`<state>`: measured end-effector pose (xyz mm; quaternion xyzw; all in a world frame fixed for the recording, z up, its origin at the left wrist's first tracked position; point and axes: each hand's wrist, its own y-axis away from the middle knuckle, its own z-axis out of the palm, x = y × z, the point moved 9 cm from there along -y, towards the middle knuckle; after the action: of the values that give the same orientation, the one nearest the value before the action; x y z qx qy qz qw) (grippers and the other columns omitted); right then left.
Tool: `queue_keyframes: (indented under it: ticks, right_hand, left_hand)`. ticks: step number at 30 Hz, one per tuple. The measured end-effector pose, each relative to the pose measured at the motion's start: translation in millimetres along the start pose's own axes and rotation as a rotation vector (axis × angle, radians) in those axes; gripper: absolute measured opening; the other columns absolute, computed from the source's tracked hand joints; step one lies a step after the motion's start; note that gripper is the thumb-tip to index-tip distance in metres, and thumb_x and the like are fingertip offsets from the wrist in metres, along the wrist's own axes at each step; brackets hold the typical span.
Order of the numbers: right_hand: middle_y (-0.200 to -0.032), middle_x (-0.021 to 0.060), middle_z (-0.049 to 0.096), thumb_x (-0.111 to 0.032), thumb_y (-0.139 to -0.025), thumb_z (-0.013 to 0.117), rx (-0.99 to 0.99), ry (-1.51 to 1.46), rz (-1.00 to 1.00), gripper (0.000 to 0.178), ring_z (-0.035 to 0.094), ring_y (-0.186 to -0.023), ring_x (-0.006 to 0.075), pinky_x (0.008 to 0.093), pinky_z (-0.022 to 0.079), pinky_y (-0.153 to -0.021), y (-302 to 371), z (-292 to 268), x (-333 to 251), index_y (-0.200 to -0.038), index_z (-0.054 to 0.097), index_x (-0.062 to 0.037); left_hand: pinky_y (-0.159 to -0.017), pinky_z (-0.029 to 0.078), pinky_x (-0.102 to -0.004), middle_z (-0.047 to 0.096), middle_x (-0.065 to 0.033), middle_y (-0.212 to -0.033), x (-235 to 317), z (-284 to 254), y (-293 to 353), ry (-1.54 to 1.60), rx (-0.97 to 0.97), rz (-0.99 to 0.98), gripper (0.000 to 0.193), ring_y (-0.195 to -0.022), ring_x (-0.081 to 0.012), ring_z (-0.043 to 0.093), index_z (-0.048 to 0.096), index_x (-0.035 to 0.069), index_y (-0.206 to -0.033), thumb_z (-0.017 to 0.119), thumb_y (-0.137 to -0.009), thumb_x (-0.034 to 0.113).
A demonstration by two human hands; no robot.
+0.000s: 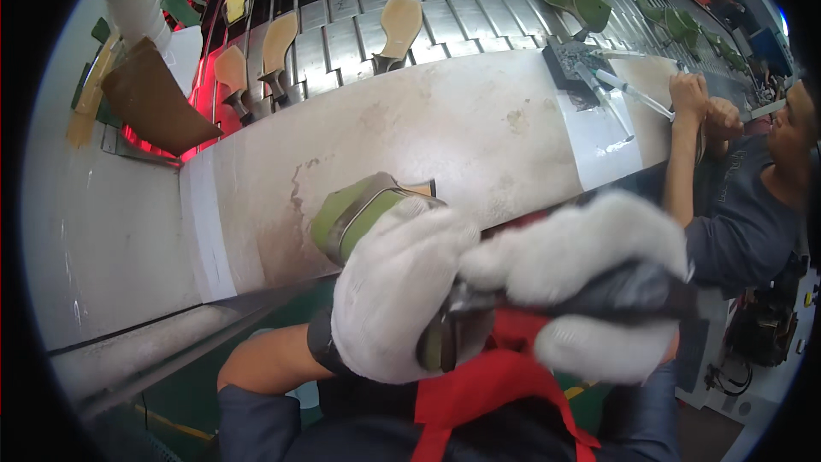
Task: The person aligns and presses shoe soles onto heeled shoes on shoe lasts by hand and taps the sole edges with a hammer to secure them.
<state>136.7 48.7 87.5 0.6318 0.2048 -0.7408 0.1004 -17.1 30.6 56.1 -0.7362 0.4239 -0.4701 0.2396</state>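
Near centre frame, our left hand (402,287) grips a green shoe (359,212), brown-banded; our right hand (590,252) clasps a blurred dark tool (629,291).

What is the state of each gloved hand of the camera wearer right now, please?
Left hand: closed, holding the green shoe.
Right hand: closed around a dark tool, too blurred to identify.

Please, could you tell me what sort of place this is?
Probably a shoe factory: soles rest on a slatted conveyor, and a green shoe is at the left hand.
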Motion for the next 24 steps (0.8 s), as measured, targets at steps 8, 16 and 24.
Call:
queue_keyframes:
  ticks: [8,16,24]
  right_hand:
    - [-0.129,0.0277,0.075,-0.003,-0.104,0.063,0.329,-0.137,0.296,0.025,0.076,-0.121,0.0357,0.0474,0.063,-0.105,37,-5,170,-0.127,0.064,0.0075]
    - [-0.128,0.0304,0.075,-0.005,-0.103,0.066,0.311,-0.163,0.261,0.026,0.078,-0.116,0.039,0.0486,0.065,-0.102,27,-11,168,-0.124,0.063,0.0091]
    - [-0.123,0.0264,0.079,-0.009,-0.096,0.079,0.178,-0.038,0.108,0.031,0.079,-0.115,0.0349,0.0456,0.064,-0.102,-8,-18,134,-0.122,0.07,0.0067]
  left_hand:
    - [-0.128,0.03,-0.0688,0.059,-0.0284,-0.151,-70,17,103,-0.585,0.035,-0.096,0.07,-0.142,-0.0483,0.059,0.045,0.0,-0.155,0.078,-0.1,0.026]
    - [-0.129,0.03,-0.0692,0.061,-0.0273,-0.149,-74,18,113,-0.645,0.077,-0.073,0.07,-0.14,-0.0474,0.06,0.045,0.002,-0.154,0.079,-0.098,0.025]
    - [-0.129,0.029,-0.0712,0.061,-0.0275,-0.149,-79,22,114,-0.596,0.007,-0.129,0.061,-0.142,-0.0477,0.059,0.05,0.002,-0.149,0.075,-0.096,0.014]
